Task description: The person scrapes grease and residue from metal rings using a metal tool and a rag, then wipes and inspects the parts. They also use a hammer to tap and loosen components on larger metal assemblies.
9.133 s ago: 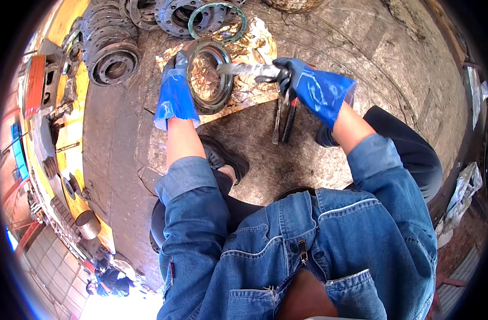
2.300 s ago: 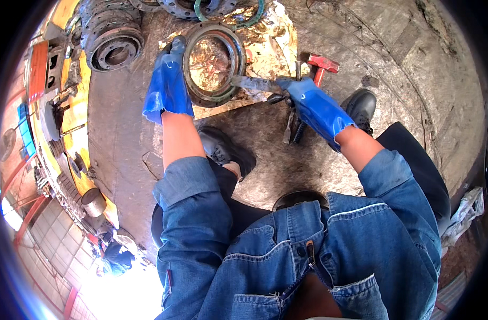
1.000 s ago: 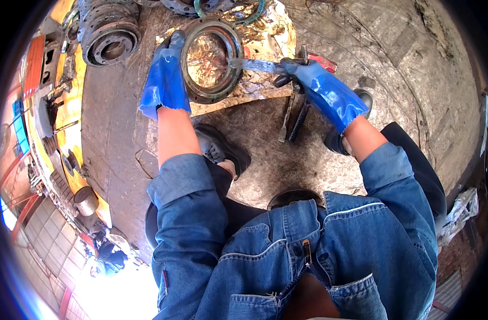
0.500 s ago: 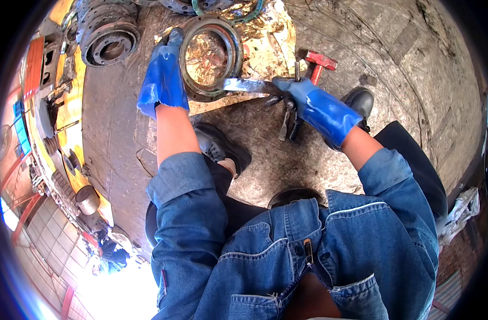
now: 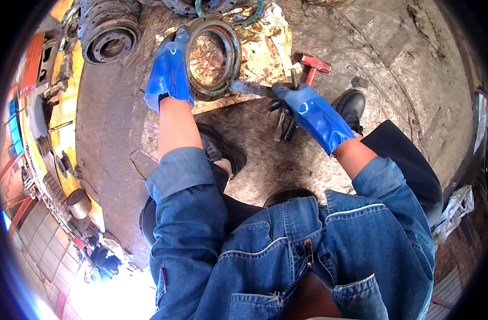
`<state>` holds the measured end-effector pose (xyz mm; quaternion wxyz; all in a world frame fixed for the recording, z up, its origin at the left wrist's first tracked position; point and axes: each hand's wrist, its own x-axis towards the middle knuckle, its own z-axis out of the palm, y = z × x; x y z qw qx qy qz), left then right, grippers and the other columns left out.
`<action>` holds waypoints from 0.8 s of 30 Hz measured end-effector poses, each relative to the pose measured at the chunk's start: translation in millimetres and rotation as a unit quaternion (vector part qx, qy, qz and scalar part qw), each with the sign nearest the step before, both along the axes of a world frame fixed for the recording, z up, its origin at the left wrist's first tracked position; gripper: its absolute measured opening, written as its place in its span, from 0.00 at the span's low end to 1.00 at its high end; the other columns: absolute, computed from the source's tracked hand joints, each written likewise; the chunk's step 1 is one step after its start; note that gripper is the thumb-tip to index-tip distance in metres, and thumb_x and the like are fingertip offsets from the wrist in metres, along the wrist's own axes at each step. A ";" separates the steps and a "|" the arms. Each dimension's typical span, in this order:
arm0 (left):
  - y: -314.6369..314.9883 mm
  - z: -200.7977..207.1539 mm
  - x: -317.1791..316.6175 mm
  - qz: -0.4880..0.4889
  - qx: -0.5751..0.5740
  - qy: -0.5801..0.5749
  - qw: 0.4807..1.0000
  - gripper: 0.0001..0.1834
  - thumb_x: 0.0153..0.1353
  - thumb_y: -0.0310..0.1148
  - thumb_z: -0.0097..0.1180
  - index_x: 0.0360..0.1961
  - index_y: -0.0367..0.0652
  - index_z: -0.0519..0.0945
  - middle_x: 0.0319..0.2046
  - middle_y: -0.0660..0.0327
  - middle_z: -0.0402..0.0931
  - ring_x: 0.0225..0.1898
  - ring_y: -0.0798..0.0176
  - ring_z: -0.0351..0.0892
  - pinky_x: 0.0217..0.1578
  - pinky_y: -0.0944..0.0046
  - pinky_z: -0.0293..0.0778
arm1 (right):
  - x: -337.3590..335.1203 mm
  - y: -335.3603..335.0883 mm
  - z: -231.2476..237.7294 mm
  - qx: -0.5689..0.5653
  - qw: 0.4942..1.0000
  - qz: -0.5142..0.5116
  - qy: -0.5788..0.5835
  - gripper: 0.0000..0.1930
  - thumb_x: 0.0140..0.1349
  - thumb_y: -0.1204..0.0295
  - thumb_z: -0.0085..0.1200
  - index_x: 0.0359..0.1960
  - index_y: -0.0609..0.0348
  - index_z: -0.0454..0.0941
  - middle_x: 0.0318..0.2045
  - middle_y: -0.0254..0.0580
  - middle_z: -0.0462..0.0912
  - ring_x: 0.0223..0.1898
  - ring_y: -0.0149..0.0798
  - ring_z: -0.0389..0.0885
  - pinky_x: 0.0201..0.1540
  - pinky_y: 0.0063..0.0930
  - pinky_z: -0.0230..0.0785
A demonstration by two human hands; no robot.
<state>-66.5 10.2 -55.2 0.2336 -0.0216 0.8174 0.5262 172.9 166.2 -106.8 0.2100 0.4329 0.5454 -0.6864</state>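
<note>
A round metal ring (image 5: 235, 52), greasy and dark with a wide opening, is propped up over a stained, yellowish sheet (image 5: 273, 45). At its left rim, my left hand (image 5: 172, 69), in a blue rubber glove, is closed on it. My right hand (image 5: 310, 106), gloved the same way, grips a flat metal scraper (image 5: 250, 88). The blade points left, its end at the ring's lower right edge. Its handle is hidden in the glove. Beneath that hand lie several tools, among them a narrow chisel-like tool (image 5: 279, 126) and a dark bristled brush (image 5: 291, 129).
A red hammer (image 5: 315, 65) lies beyond my right hand. Stacked metal flanges (image 5: 111, 45) stand at the far left, and a green ring (image 5: 250, 18) at the back. A metal can (image 5: 79, 204) sits on the left among parts. My boots (image 5: 352, 106) flank the work.
The view has shifted slightly. The blade's end has dropped a little along the ring's lower right edge. Both hands keep their holds.
</note>
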 end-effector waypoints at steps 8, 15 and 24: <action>-8.7 -5.6 -3.2 0.003 0.033 -0.039 0.999 0.31 0.61 0.52 0.54 0.55 0.37 0.76 0.48 0.52 0.78 0.47 0.58 0.77 0.49 0.59 0.70 | -6.6 -27.9 23.4 -0.079 0.985 -0.141 -0.052 0.15 0.61 0.64 0.59 0.44 0.62 0.80 0.31 0.43 0.84 0.22 0.32 0.77 0.21 0.23 0.65; -16.7 -10.4 -10.7 0.003 0.060 -0.061 0.996 0.31 0.61 0.52 0.54 0.54 0.36 0.76 0.48 0.52 0.78 0.46 0.58 0.77 0.49 0.59 0.70 | -23.2 -16.6 42.9 -0.152 0.920 -0.361 -0.015 0.12 0.60 0.66 0.57 0.40 0.61 0.80 0.19 0.36 0.79 0.10 0.31 0.67 0.12 0.27 0.59; -18.2 -33.9 -26.4 -0.024 0.027 -0.045 0.998 0.30 0.61 0.51 0.55 0.53 0.35 0.75 0.47 0.50 0.78 0.46 0.55 0.77 0.49 0.58 0.70 | -44.7 112.2 146.4 0.280 0.911 -0.204 0.225 0.18 0.60 0.55 0.58 0.40 0.58 0.81 0.33 0.43 0.85 0.19 0.27 0.70 0.21 0.23 0.63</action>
